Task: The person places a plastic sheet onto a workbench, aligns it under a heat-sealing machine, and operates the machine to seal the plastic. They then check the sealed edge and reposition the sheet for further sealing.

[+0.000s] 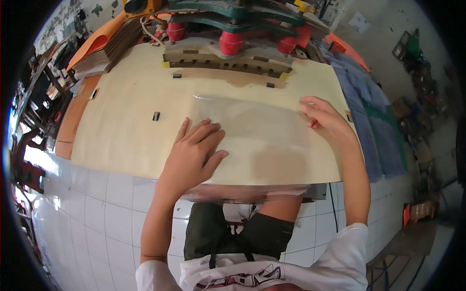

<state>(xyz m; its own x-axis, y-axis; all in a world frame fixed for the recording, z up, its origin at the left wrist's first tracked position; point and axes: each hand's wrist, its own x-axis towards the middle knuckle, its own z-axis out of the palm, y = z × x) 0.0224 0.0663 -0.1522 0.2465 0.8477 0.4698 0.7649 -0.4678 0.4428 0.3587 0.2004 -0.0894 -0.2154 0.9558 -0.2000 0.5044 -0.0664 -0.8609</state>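
A clear plastic sheet (262,119) lies flat on the pale yellow board (121,140); whether it is a bag holding anything, I cannot tell. The left hand (194,145) rests spread over its left side; the right hand (324,119) curls at its right edge, grip unclear.

On the worktop (121,150), the plastic sheet (262,116) lies right of the middle. Behind it, at the far edge, stands the machine (252,51). A paper stack (99,54) is at the far left corner; film sheets (371,126) lie along the right edge.
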